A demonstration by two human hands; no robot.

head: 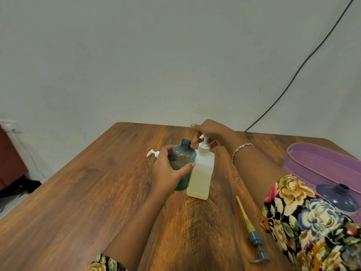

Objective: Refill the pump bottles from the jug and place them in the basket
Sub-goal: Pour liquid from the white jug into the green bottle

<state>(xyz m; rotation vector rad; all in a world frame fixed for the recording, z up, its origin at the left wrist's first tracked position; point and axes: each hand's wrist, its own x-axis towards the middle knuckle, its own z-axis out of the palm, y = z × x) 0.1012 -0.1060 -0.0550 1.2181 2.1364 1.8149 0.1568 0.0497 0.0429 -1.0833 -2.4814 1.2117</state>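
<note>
left hand fingers wrap the upright open teal bottle, touching the upright white pump bottle, whose top the right hand fingers curl round from above

Light soft, even, a bit dim; source not visible. Weak shadows on the table under my left hand and both forearms. Teal bottle in my left fingers is motion-blurred at its base; white pump bottle under my right hand is sharp. Wide-angle bend: table edges and the cable far right of my fingers curve. Wall beyond my fingertips flat grey, slightly noisy.
</note>
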